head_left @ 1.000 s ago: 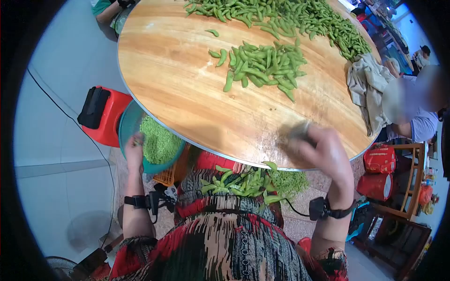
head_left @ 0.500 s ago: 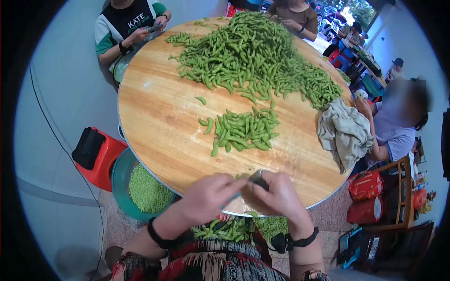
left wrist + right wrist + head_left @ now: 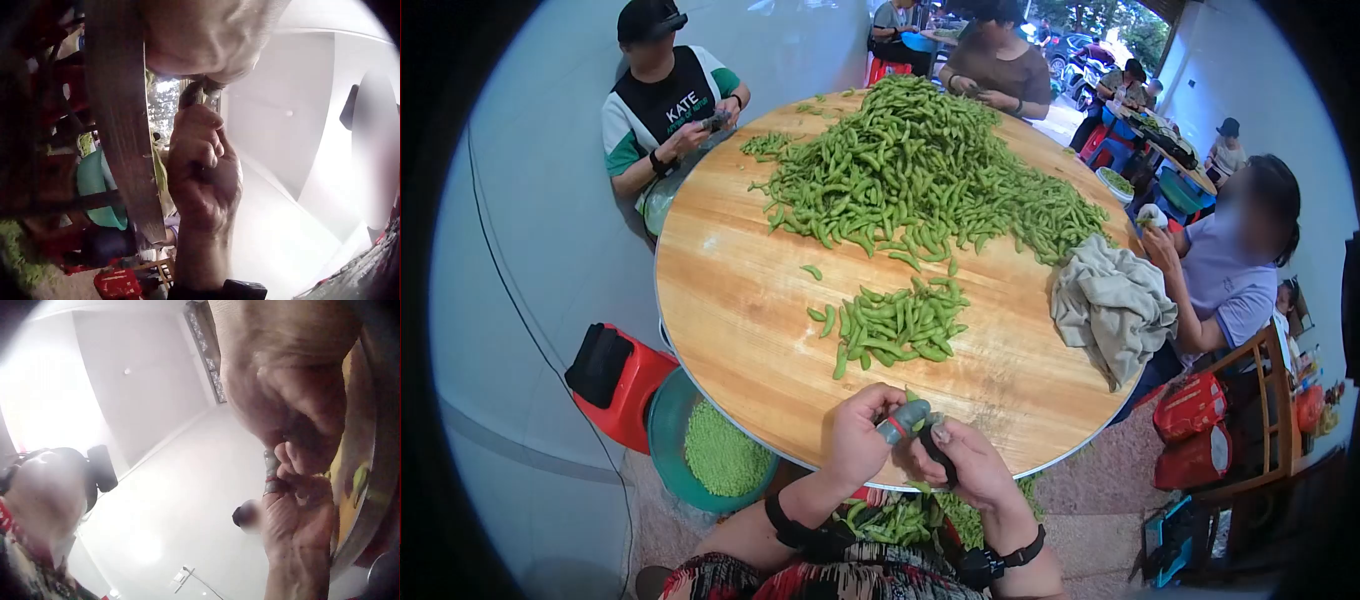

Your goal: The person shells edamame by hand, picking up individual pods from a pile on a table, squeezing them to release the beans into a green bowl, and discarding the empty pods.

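Note:
My left hand (image 3: 858, 440) and right hand (image 3: 972, 465) are close together over the near edge of the round wooden table (image 3: 730, 300). A grey cover with a red band (image 3: 903, 420) sits on the left thumb, and a dark cover (image 3: 937, 458) is on a right-hand digit. Between the fingertips both hands pinch a green soybean pod (image 3: 911, 395), mostly hidden by the fingers. In the left wrist view, the right hand (image 3: 206, 169) shows with curled fingers. A small group of pods (image 3: 895, 325) lies just beyond the hands.
A large heap of pods (image 3: 890, 170) covers the far table, beside a crumpled grey cloth (image 3: 1112, 305). At left below the rim, a green basin (image 3: 668, 440) holds shelled beans (image 3: 722, 450), next to a red stool (image 3: 635, 390). More pods (image 3: 885, 525) lie on the lap. Other people sit around.
The left hand came from over the basin to meet the right hand, which was at the tabletop near the rim. The head view has tilted up, showing more of the far table.

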Motion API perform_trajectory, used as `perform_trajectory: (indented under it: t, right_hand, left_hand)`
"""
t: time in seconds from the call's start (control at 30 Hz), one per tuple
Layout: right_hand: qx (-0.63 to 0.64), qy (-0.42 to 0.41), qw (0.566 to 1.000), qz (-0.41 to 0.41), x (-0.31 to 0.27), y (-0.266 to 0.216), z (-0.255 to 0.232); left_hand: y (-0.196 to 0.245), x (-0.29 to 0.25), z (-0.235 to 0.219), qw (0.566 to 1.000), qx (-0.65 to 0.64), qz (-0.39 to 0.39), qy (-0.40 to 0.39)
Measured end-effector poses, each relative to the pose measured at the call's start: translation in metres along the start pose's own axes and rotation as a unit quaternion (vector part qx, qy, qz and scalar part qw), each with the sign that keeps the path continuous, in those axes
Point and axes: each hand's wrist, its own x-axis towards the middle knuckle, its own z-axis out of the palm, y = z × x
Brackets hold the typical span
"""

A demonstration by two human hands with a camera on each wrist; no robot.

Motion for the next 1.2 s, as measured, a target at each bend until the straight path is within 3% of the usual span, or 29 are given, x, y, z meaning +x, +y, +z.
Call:
perform_trajectory:
  t: [0.23, 0.47, 0.57, 0.63, 0.67, 0.73, 0.77, 0.87, 0.97, 1.13, 1.2]
  right_hand:
    - [0.084, -0.033, 0.996, 0.008, 0.0, -0.009, 0.0]
    - [0.121, -0.038, 0.992, 0.014, 0.004, -0.002, -0.008]
    - [0.092, -0.005, 0.996, -0.004, 0.007, 0.005, -0.01]
    - [0.087, 0.007, 0.996, -0.013, 0.008, 0.006, -0.01]
    - [0.081, 0.002, 0.997, -0.008, 0.008, 0.006, -0.01]
    - [0.104, -0.036, 0.994, 0.014, 0.008, 0.005, -0.015]
    - [0.107, -0.035, 0.994, 0.015, 0.008, 0.004, -0.017]
    - [0.21, -0.102, 0.969, 0.079, 0.01, 0.006, -0.025]
    - [0.228, -0.12, 0.959, 0.114, 0.011, 0.002, -0.03]
    - [0.264, -0.193, 0.933, 0.15, 0.014, 0.003, -0.037]
    - [0.195, -0.181, 0.953, 0.144, 0.013, -0.004, -0.038]
  left_hand:
    - [0.002, 0.002, 0.005, 0.998, -0.001, -0.047, 0.035]
    - [-0.008, 0.002, 0.003, 0.999, 0.021, -0.009, 0.04]
    - [-0.012, 0.002, 0.001, 0.998, 0.049, -0.018, 0.024]
    - [-0.018, 0.004, -0.007, 0.995, 0.075, 0.029, -0.058]
    - [-0.018, 0.005, -0.01, 0.995, 0.077, 0.028, -0.059]
    - [-0.009, 0.007, -0.011, 0.986, -0.025, -0.02, -0.163]
    - [-0.005, 0.005, -0.011, 0.986, -0.024, -0.023, -0.163]
    - [-0.001, 0.004, -0.009, 0.963, -0.178, -0.138, -0.148]
    - [-0.002, 0.003, -0.01, 0.973, -0.123, -0.126, -0.149]
    - [0.001, 0.003, -0.009, 0.948, -0.214, -0.151, -0.182]
    - [0.003, 0.005, -0.005, 0.968, -0.144, -0.141, -0.153]
